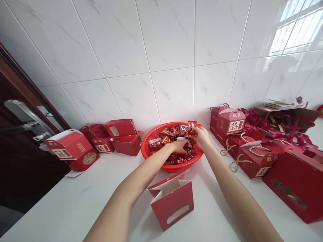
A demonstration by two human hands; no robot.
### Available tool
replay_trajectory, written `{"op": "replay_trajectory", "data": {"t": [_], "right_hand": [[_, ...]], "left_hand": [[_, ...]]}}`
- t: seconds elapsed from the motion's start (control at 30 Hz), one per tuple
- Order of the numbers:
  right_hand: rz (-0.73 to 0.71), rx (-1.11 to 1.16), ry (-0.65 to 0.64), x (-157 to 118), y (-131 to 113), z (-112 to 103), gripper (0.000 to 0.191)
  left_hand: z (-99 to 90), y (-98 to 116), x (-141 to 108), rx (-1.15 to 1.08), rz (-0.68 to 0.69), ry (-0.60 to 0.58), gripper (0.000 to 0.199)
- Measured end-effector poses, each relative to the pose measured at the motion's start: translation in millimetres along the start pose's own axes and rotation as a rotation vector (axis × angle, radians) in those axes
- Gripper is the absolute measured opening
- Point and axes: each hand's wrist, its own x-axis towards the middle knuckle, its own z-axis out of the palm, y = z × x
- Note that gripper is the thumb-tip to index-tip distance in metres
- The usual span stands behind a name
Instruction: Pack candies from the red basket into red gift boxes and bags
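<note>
Wrapped sweets (166, 131) lie in the red basket (176, 168), just beyond the upright open box (174, 201). The hands are apart: the left hand (179, 147) reaches among them, its grip unclear; the right hand (202, 137) pinches a red packet (192, 125) at the basket's far right.

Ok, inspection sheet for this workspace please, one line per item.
Surface: white countertop, no spill seen
Things: red basket of wrapped packets; open red box in front
Clutter: red boxes both sides, magenta ribbons at right
Hands: right hand grips a red packet; left hand in basket, fingers partly hidden, grip unclear
Cables: nothing seen
Surroundings: tiled wall behind, dark door at left
</note>
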Motion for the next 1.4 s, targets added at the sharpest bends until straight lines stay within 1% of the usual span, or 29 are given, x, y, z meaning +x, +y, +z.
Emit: {"op": "replay_trajectory", "data": {"t": [0.13,0.2,0.27,0.33,0.4,0.47,0.5,0.57,0.63,0.7,0.77,0.9,1.0,1.07,1.13,1.27,1.3,1.4], "right_hand": [[-0.016,-0.008,-0.019,0,1,0,0.016],[-0.024,-0.011,-0.028,-1,0,0,0.016],[-0.029,-0.013,-0.038,-3,-2,1,0.016],[-0.032,-0.018,-0.057,-7,-6,2,0.016],[-0.03,-0.03,-0.097,-13,-12,4,0.017],[-0.025,-0.044,-0.159,-21,-21,7,0.018],[-0.023,-0.049,-0.191,-26,-26,9,0.019],[-0.019,-0.059,-0.248,-37,-36,12,0.02],[-0.021,-0.075,-0.301,-49,-45,15,0.021],[-0.033,-0.113,-0.36,-60,-53,17,0.022],[-0.059,-0.162,-0.422,-71,-58,18,0.024],[-0.092,-0.234,-0.49,-88,-59,19,0.029],[-0.054,-0.23,-0.526,-96,-53,24,0.031],[-0.034,-0.194,-0.525,-100,-48,28,0.031],[-0.027,-0.159,-0.506,-102,-44,31,0.029],[-0.054,-0.154,-0.489,-103,-46,33,0.025],[-0.079,-0.165,-0.482,-103,-50,32,0.024],[-0.197,-0.202,-0.447,-106,-65,25,0.021]], "left_hand": [[-3.4,-6,-4,-0.097,0.0,-0.005,0.039],[-9.0,-11,-11,-0.166,-0.005,-0.001,0.028],[-17.1,-15,-22,-0.279,-0.013,0.047,0.022],[-24.8,-17,-37,-0.425,0.014,0.168,0.022],[-28.7,-17,-55,-0.54,0.073,0.344,0.026],[-27.0,-17,-74,-0.605,0.107,0.493,0.03],[-24.3,-17,-83,-0.623,0.101,0.545,0.032],[-17.0,-17,-98,-0.643,0.062,0.612,0.031],[-9.9,-16,-109,-0.667,0.031,0.653,0.03],[-5.2,-13,-118,-0.718,0.031,0.699,0.035],[-3.2,-7,-126,-0.77,0.045,0.771,0.041],[-2.3,14,-137,-0.821,0.069,0.966,0.045],[-0.2,29,-142,-0.895,0.094,1.05,0.042],[1.6,35,-145,-0.928,0.104,1.066,0.04],[2.2,38,-149,-0.938,0.101,1.038,0.042],[-5.2,34,-166,-0.937,0.135,0.858,0.047],[-9.3,32,-173,-0.925,0.153,0.821,0.043],[-25.4,33,-202,-0.85,0.205,0.705,0.022]]}}
